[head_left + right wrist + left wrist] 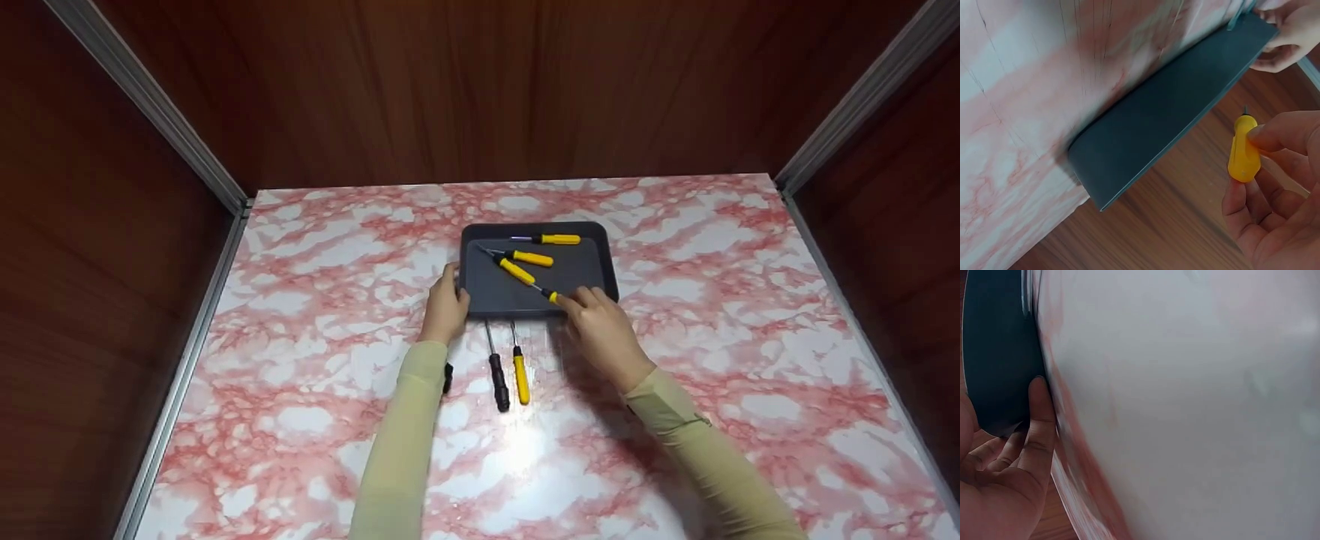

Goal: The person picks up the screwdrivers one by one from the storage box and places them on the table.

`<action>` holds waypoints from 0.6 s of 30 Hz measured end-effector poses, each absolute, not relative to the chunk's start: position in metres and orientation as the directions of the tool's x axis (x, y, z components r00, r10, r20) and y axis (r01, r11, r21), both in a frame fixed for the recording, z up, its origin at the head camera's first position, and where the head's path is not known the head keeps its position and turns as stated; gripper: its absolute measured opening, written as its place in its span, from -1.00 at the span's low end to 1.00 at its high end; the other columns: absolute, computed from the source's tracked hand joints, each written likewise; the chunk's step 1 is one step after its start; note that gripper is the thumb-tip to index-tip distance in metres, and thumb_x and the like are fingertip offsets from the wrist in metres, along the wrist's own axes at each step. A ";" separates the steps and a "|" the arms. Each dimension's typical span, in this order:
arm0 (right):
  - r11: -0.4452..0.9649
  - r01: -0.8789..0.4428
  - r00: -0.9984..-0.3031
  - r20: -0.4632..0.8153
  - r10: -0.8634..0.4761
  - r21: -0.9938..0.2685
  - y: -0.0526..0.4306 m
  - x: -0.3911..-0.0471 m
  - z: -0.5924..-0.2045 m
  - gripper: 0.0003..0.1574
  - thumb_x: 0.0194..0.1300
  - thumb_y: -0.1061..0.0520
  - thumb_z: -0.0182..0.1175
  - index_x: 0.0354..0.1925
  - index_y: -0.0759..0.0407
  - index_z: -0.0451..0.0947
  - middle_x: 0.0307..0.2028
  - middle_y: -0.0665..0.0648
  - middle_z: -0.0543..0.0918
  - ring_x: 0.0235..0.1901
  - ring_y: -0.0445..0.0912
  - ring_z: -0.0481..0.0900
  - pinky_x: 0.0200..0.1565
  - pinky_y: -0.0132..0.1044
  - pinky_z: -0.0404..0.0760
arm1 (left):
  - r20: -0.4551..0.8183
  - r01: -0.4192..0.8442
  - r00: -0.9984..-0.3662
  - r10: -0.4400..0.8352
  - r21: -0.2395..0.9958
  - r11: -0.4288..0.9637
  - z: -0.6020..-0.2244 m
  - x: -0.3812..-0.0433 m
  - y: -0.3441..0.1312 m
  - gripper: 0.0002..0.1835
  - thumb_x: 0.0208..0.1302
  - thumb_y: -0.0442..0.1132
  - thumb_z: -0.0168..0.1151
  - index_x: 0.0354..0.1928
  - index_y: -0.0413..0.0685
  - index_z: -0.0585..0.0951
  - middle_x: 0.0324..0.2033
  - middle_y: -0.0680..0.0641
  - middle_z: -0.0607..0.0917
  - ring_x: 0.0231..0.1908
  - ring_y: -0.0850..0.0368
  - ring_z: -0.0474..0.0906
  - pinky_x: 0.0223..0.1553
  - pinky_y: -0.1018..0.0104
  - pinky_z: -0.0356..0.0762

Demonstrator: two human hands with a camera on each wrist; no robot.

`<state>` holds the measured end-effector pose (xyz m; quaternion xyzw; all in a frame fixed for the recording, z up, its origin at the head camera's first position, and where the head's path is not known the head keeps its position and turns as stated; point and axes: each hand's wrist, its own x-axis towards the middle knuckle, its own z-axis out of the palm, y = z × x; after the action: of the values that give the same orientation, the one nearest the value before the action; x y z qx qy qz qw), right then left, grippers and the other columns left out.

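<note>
A dark grey tray (517,306) sits on the marbled table. My left hand (445,307) holds its near left corner; the left wrist view shows this hand's fingers (1039,433) against the tray wall (1002,354). Over the tray's near right side, my right hand (606,330) pinches the yellow handle of a screwdriver (1244,152) between thumb and fingers. Its shaft points toward the far left. Three more yellow-handled screwdrivers lie inside: one along the far side (561,239), another below it (532,259), and a slanted one (517,271) whose handle end meets the held screwdriver's shaft in the head view.
In front of the tray lie a black-handled screwdriver (499,382) and a yellow-handled screwdriver (521,375), their shafts pointing at the tray. A black object (448,377) is partly hidden by the left sleeve. Dark wood panels (510,90) enclose the table at the back and sides.
</note>
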<state>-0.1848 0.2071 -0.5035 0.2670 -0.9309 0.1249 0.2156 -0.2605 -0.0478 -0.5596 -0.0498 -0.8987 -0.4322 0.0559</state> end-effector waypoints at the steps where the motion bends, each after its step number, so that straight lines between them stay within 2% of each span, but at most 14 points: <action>1: 0.827 -0.550 -0.766 0.466 -0.444 -0.117 0.207 -0.184 -0.504 -0.60 -0.02 0.30 0.21 -0.12 0.22 0.56 -0.34 0.15 0.46 -0.39 0.03 0.35 -0.40 -0.15 0.40 | 0.145 0.139 -0.989 0.041 0.772 0.620 -0.560 -0.261 -0.048 -0.50 0.18 -0.44 -0.02 0.20 -0.10 0.27 -0.37 -0.11 0.54 -0.60 0.13 0.34 -0.49 0.28 0.31; 13: 0.835 -0.535 -0.786 0.440 -0.433 -0.133 0.207 -0.172 -0.505 -0.59 0.02 0.30 0.16 -0.08 0.18 0.55 -0.35 0.12 0.45 -0.40 0.01 0.34 -0.42 -0.18 0.40 | 0.185 0.170 -0.982 0.039 0.773 0.611 -0.562 -0.261 -0.048 -0.50 0.15 -0.46 -0.02 0.18 -0.10 0.30 -0.23 -0.17 0.57 -0.54 0.12 0.37 -0.42 0.27 0.34; 18: 0.832 -0.535 -0.787 0.442 -0.430 -0.144 0.208 -0.167 -0.507 -0.57 0.00 0.33 0.18 -0.08 0.20 0.55 -0.35 0.12 0.45 -0.40 0.01 0.34 -0.41 -0.17 0.38 | 0.193 0.179 -0.980 0.042 0.775 0.606 -0.561 -0.261 -0.048 -0.51 0.15 -0.47 -0.02 0.17 -0.12 0.30 -0.26 -0.18 0.57 -0.52 0.10 0.38 -0.41 0.26 0.35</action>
<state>-0.1673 0.2075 -0.5066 0.2578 -0.9360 0.1321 0.1999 -0.2614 -0.0476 -0.5613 -0.0620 -0.8928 -0.4394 0.0776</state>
